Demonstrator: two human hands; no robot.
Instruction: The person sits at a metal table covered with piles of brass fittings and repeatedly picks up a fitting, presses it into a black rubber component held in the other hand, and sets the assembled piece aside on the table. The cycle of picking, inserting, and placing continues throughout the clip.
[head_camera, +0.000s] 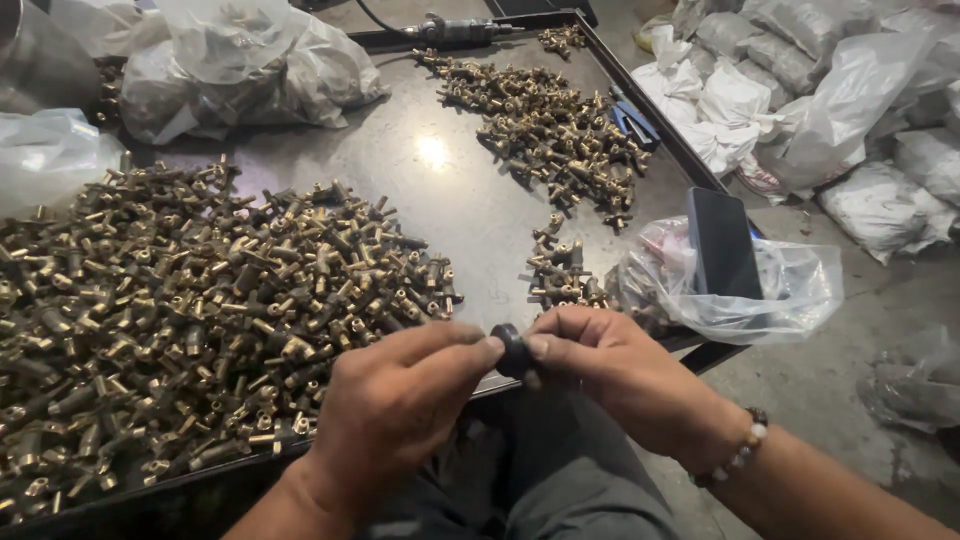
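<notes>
Pinching from both sides, the left hand (395, 400) and the right hand (620, 375) are meeting at a small black knob (514, 350), which is sitting directly between their fingertips, just above the near edge of the metal tray (450, 210). The left thumb and forefinger are pressing together against the knob's left face; the right thumb and forefinger are closing on its right side, so both sets of fingers are clamped on the one piece. Its short axis is running left to right, from one hand to the other, and neither hand is clearly nearer: each is touching it. Whether a brass piece is hiding behind the knob inside the right fingers cannot be told.

The knob is looking round, dark and matt, like rubber or plastic, small against the fingertips.

Beyond the left fingers, up and to the left, a large heap of brass fittings (190, 310) is spreading over the tray. Just past the right fingertips a small cluster of fittings (560, 270) is lying, with a longer scatter (550, 130) farther away. To the right of the right fingers a dark phone (722, 245) is resting on a clear plastic bag (790, 290). A beaded bracelet (745, 445) is circling the right wrist.
</notes>
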